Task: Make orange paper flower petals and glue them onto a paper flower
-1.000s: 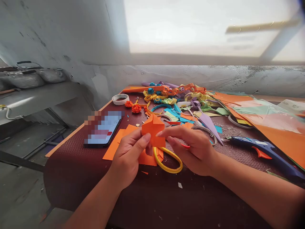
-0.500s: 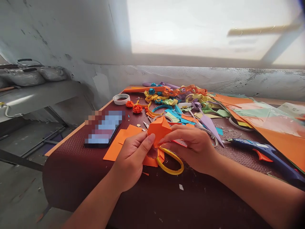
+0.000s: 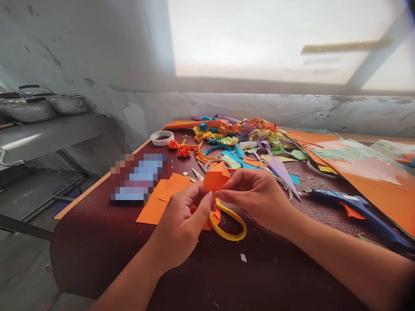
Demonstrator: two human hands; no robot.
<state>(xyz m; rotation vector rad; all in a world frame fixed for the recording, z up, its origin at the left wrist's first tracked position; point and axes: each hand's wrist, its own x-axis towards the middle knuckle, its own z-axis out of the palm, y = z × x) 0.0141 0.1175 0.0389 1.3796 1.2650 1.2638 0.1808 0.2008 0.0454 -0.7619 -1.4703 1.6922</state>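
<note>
A folded piece of orange paper (image 3: 215, 176) is held up between both hands above the table. My left hand (image 3: 186, 218) pinches its lower left part between thumb and fingers. At its right edge, my right hand (image 3: 256, 194) has thumb and fingertips closed on the paper. Just below lies a yellow loop (image 3: 231, 236), which looks like a scissors handle, partly hidden by the hands. Orange paper sheets (image 3: 154, 201) lie flat behind my left hand. Pointed metal blades (image 3: 197, 174) show beyond the fingers.
A phone (image 3: 138, 179) with a blurred screen and a white tape roll (image 3: 162, 138) lie left. Paper chains and scraps (image 3: 240, 129) heap at the back. A blue glue gun (image 3: 356, 207) and large coloured sheets (image 3: 382, 172) are on the right; pots (image 3: 29, 109) stand on another table.
The fingers of my right hand have drawn together into a tighter pinch at the paper's edge. The folded paper has turned slightly, and the view has shifted a little.
</note>
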